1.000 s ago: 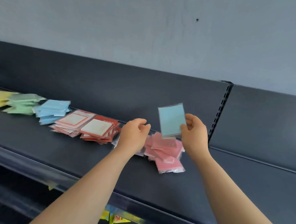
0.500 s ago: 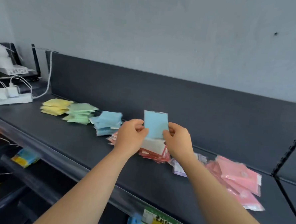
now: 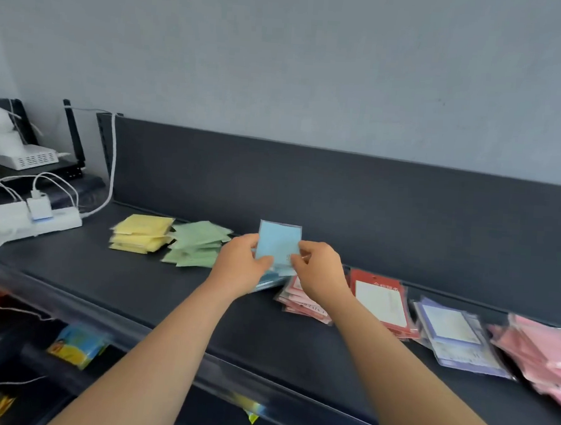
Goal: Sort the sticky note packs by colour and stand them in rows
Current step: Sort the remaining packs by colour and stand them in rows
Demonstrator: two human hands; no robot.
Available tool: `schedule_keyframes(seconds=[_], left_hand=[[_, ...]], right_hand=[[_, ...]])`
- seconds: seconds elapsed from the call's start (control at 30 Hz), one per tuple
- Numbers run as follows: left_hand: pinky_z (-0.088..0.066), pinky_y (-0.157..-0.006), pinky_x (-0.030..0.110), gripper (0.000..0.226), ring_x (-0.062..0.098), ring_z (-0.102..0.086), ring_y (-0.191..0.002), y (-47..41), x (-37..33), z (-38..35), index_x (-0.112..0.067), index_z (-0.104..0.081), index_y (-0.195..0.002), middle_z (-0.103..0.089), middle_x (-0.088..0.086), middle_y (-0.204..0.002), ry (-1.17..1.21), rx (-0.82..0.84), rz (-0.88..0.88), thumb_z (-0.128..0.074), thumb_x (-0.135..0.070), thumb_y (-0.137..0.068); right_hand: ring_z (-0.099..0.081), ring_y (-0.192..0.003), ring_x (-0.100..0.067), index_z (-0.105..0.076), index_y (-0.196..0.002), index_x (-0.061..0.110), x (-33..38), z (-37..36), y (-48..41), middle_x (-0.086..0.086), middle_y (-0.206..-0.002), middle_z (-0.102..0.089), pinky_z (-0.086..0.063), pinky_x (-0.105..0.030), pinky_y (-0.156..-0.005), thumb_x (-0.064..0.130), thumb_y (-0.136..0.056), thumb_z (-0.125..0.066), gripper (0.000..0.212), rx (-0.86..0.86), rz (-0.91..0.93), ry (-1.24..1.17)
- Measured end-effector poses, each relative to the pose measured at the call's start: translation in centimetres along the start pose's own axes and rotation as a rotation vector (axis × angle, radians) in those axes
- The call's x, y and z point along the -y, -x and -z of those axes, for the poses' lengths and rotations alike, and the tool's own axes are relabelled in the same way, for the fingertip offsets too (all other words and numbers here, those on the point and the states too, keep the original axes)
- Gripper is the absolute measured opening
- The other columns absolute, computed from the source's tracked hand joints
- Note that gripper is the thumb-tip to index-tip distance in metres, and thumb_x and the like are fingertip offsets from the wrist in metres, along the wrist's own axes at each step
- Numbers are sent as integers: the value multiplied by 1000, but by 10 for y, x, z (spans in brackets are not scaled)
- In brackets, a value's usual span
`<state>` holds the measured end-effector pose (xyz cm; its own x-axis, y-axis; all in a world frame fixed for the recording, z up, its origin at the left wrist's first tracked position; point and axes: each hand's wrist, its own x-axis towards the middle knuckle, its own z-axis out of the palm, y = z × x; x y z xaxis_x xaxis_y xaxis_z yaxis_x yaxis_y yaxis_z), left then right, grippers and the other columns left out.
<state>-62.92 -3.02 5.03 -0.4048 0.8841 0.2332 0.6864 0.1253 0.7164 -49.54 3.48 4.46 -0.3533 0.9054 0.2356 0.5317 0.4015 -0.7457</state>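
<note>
A light blue sticky note pack (image 3: 279, 243) stands upright above the dark shelf (image 3: 111, 277). My left hand (image 3: 241, 265) grips its left edge and my right hand (image 3: 318, 270) its right edge. The blue pile is mostly hidden behind my left hand; only a sliver (image 3: 270, 282) shows. To the left lie a yellow pile (image 3: 141, 233) and a green pile (image 3: 198, 246). To the right lie red-framed packs (image 3: 380, 302), purple-framed packs (image 3: 455, 334) and a pink pile (image 3: 540, 353).
A white power strip (image 3: 35, 220) with plugs and cables sits at the shelf's left end, below a white device (image 3: 16, 156). The dark back panel (image 3: 339, 196) rises behind the piles. Coloured goods (image 3: 77, 344) lie on the lower shelf.
The view has swung left along the shelf. Both hands have carried the blue pack leftward, from above the red-framed packs to over the blue pile.
</note>
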Motion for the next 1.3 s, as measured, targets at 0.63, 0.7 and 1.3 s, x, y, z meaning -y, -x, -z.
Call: schedule_keyframes(seconds=[0.63, 0.7, 1.3], left_hand=[[-38, -98, 37, 32, 27, -51, -114, 1, 3, -11, -13, -62, -124, -60, 2, -128, -306, -118, -243, -51, -27, -96], [-38, -95, 36, 31, 25, -53, -113, 7, -9, -20, -15, -64, -122, -63, 1, -124, -309, -117, -297, -51, -28, -96], [-42, -86, 35, 28, 27, -59, -101, 105, -177, -177, -18, -69, -116, -70, 0, -112, -195, 4, -589, -53, -26, -95]], right_hand=[[-56, -114, -23, -62, -121, 9, -6, 6, 10, -3, -127, -60, -45, -32, -92, 19, -98, -46, 30, -89, 126, 405], [-57, -113, -23, -62, -121, 11, -14, 20, 19, -3, -127, -60, -45, -31, -91, 21, -98, -45, 30, -128, 143, 457], [-57, -84, -27, -61, -91, 7, -149, 217, 155, -4, -95, -63, -43, -36, -68, 19, -95, -44, 21, -311, -67, 633]])
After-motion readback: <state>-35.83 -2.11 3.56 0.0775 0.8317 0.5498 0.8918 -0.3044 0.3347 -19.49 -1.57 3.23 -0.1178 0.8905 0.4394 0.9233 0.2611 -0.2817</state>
